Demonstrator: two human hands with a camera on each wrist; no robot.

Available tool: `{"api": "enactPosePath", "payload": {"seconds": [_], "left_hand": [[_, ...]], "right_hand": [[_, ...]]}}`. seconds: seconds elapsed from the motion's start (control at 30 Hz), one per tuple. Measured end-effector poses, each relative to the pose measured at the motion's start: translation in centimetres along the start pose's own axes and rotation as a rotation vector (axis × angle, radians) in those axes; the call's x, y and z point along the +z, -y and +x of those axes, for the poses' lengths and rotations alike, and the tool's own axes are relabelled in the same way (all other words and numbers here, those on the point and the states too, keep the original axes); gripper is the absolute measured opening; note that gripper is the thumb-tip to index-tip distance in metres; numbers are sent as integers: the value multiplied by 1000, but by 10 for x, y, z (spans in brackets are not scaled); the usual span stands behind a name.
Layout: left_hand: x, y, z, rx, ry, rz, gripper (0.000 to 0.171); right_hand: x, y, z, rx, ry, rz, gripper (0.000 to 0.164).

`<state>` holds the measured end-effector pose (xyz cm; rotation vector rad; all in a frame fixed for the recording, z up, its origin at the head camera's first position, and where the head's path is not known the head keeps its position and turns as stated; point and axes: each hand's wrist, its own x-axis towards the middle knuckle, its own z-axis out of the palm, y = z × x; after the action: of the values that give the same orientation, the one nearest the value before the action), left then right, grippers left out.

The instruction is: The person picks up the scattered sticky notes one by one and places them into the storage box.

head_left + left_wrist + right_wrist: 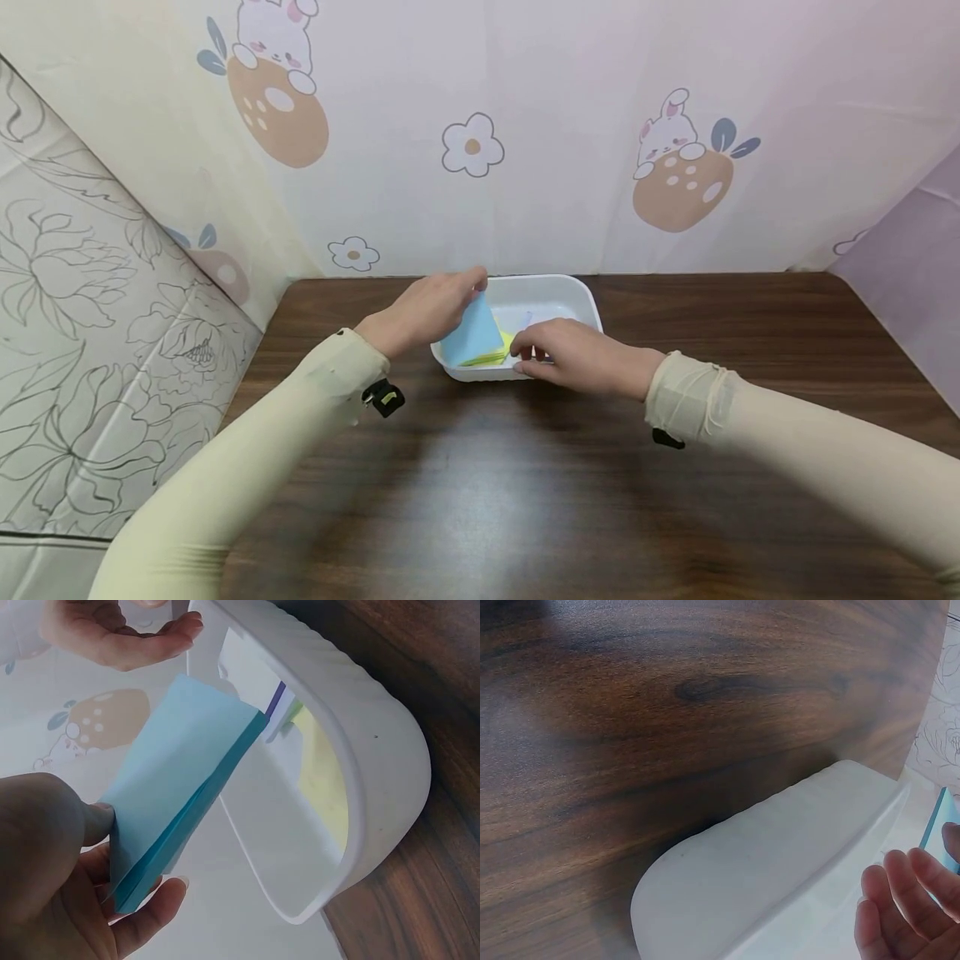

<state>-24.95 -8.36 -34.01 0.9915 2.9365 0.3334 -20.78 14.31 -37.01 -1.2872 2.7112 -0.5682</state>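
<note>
My left hand [423, 310] grips a light blue sticky-note pad [474, 332] by its edge, thumb on one face and fingers behind, over the left part of a white plastic bin [551, 290]. In the left wrist view the blue pad [180, 765] is tilted, its layers parting slightly near the fingers. Yellow-green notes [491, 358] lie in the bin beneath it. At the bin's front rim, my right hand [573, 354] hovers with loosely bent fingers and nothing between them; the right wrist view shows those fingers [904, 889] beside the bin wall.
Inside the bin, a purple strip [276, 701] shows next to the yellow paper [322, 776]. The bin stands at the back of a dark wooden table [450, 483], close to a printed curtain [555, 167]. A flower-patterned sheet [82, 350] hangs at the left.
</note>
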Motion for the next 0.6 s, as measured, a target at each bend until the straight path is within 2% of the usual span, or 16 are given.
{"api": "enactPosePath", "payload": {"seconds": [0.23, 0.6], "left_hand": [[-1, 1, 4, -6, 9, 4, 17], [3, 1, 13, -1, 29, -16, 18]], "right_hand": [[-1, -2, 2, 11, 2, 4, 13], [-1, -8, 6, 45, 9, -2, 19]]}}
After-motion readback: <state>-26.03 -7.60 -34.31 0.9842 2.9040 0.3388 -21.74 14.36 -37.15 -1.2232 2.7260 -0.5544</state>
